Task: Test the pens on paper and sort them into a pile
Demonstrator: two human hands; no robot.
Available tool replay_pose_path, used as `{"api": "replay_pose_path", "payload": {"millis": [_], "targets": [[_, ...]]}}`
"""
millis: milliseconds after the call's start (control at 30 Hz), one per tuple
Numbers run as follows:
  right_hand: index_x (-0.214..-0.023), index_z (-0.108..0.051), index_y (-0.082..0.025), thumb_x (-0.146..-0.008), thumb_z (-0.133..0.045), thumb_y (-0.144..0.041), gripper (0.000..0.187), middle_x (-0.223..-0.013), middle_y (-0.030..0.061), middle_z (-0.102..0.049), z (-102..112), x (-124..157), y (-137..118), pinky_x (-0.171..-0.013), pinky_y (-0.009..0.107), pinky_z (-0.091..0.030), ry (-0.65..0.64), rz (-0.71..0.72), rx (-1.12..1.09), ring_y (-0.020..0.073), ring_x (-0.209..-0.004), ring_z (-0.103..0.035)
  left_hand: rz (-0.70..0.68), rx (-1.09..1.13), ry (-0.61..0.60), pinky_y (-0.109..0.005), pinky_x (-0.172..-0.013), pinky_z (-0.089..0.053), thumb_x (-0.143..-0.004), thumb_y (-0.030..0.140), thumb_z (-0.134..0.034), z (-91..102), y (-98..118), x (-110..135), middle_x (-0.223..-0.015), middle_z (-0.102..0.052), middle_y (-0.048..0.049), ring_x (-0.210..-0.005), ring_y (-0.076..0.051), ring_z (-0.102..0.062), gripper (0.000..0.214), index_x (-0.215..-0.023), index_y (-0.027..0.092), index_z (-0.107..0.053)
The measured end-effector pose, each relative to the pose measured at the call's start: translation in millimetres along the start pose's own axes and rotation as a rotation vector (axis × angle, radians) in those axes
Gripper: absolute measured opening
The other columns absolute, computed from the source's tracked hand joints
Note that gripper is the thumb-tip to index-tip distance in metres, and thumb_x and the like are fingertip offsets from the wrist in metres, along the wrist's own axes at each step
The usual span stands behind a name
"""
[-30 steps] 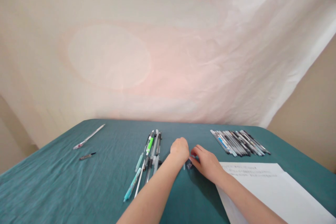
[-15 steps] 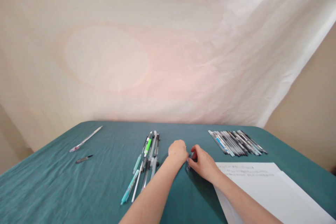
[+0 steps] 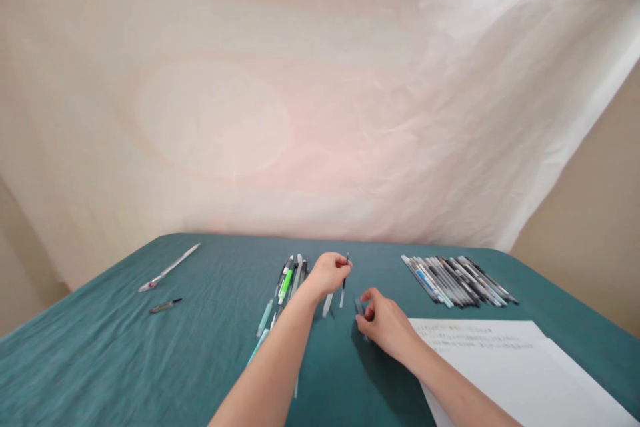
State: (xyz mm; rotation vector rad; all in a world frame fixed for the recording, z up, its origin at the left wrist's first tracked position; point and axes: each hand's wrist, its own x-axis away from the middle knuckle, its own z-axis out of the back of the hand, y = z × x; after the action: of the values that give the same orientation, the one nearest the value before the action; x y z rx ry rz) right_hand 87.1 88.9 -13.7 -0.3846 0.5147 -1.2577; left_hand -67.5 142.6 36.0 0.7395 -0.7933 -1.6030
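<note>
My left hand (image 3: 327,273) is closed in a pinch on a thin pen refill (image 3: 344,280) with a dark tip, held a little above the teal cloth. A pale pen piece (image 3: 327,305) shows just below that hand. My right hand (image 3: 385,323) is curled around a small clear pen barrel (image 3: 360,307) close to the cloth, a short way right of the left hand. A loose bunch of pens (image 3: 286,287), one with a green band, lies just left of my left hand.
A neat row of several dark and grey pens (image 3: 457,279) lies at the back right. A white sheet of paper (image 3: 505,367) with scribbled lines lies at the front right. A long clear pen (image 3: 169,267) and a short dark piece (image 3: 165,305) rest far left. A pale draped sheet hangs behind the table (image 3: 125,360).
The hands were together over a small pen part. The left hand has since lifted away and back with the refill, and the right hand stays low with the barrel.
</note>
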Motion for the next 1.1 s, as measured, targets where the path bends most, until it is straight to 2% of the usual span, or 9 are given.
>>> {"api": "replay_pose_path", "payload": {"millis": [100, 200, 400, 767, 1000, 1100], "targets": [[-0.085, -0.054, -0.018, -0.066, -0.054, -0.018, 0.019, -0.061, -0.0013, -0.059, -1, 3, -2, -0.055, 0.022, -0.032, -0.017, 0.040, -0.071, 0.0140, -0.059, -0.053, -0.018, 0.155, 0.035, -0.017, -0.050, -0.041, -0.073, 0.022, -0.047, 8.4, -3, -1, -0.072, -0.061, -0.0026, -0.061, -0.011, -0.053, 0.022, -0.085, 0.012, -0.062], [-0.084, -0.057, -0.017, -0.071, -0.051, -0.020, 0.015, -0.065, -0.0003, -0.060, 0, 6, -5, -0.054, 0.022, -0.035, -0.045, 0.081, -0.239, 0.0125, -0.057, -0.052, -0.026, 0.270, 0.068, -0.018, -0.052, -0.043, -0.072, 0.021, -0.050, 15.3, -6, 0, -0.072, -0.060, -0.0031, -0.062, -0.011, -0.053, 0.018, -0.082, 0.012, -0.061], [-0.090, -0.059, -0.015, -0.076, -0.050, -0.029, 0.022, -0.063, -0.0003, -0.057, 0, 5, -7, -0.048, 0.022, -0.036, -0.084, 0.046, -0.507, 0.0116, -0.051, -0.048, -0.031, 0.445, 0.095, -0.021, -0.058, -0.046, -0.072, 0.018, -0.052, 18.7, -8, 0, -0.072, -0.057, -0.0023, -0.062, -0.010, -0.052, 0.010, -0.077, 0.012, -0.058], [-0.089, -0.059, -0.015, -0.076, -0.054, -0.034, 0.024, -0.067, 0.0006, -0.057, -7, 5, -1, -0.046, 0.021, -0.035, -0.070, 0.014, -0.747, 0.0097, -0.052, -0.046, -0.026, 0.598, -0.002, -0.024, -0.062, -0.046, -0.069, 0.021, -0.060, 16.7, -4, 3, -0.067, -0.056, -0.0006, -0.061, -0.009, -0.053, 0.010, -0.074, 0.012, -0.059], [-0.091, -0.057, -0.016, -0.076, -0.056, -0.039, 0.027, -0.063, -0.0032, -0.049, 0, 3, -1, -0.039, 0.018, -0.029, -0.071, -0.005, -0.960, 0.0051, -0.044, -0.036, 0.024, 0.633, -0.171, -0.026, -0.064, -0.044, -0.063, 0.026, -0.064, 8.4, 1, 8, -0.067, -0.056, -0.0006, -0.062, -0.010, -0.053, 0.019, -0.074, 0.011, -0.059], [-0.091, -0.057, -0.016, -0.076, -0.057, -0.040, 0.028, -0.063, -0.0036, -0.047, 0, 3, 0, -0.038, 0.017, -0.028, -0.069, -0.001, -0.998, 0.0047, -0.044, -0.035, 0.038, 0.583, -0.198, -0.025, -0.062, -0.043, -0.060, 0.029, -0.066, 6.0, 2, 8, -0.068, -0.055, 0.0002, -0.062, -0.010, -0.051, 0.024, -0.075, 0.012, -0.059]]}}
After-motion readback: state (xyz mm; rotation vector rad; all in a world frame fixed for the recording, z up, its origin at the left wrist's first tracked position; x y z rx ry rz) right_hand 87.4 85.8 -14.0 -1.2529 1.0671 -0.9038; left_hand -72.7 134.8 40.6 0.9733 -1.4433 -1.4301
